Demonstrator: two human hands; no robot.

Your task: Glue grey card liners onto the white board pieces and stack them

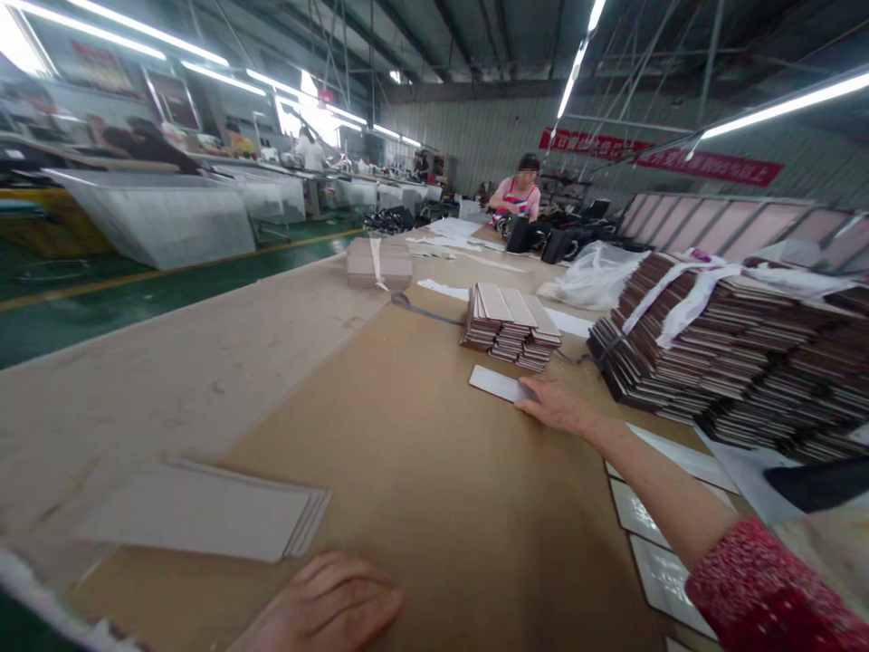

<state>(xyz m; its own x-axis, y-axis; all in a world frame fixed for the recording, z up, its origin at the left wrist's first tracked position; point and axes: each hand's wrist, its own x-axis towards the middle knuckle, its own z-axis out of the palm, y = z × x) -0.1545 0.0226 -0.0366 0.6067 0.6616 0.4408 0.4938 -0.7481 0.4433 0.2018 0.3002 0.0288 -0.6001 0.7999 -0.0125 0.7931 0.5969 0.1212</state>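
My right hand (pixel 553 405) reaches out over the brown tabletop (pixel 407 435), its thumb and fingers closed on the right end of a small white-faced rectangular board (pixel 499 384). Just beyond that board stand several stacks of similar boards (pixel 509 317) with pale tops and brown edges. My left hand (pixel 332 602) rests palm down at the near edge, its fingers together and lying on the surface with nothing visible in them. A few larger grey-beige sheets (pixel 217 512), loosely stacked, lie just beyond it. The underside of the left hand is hidden.
Shiny white panels (pixel 669 580) lie in a row under my right forearm. Big bundles of brown-edged boards (pixel 740 344) tied with white strips stand at right. A bound beige bundle (pixel 380 263), plastic bag (pixel 594 276) and black items (pixel 543 240) sit farther back, near another person (pixel 517 195).
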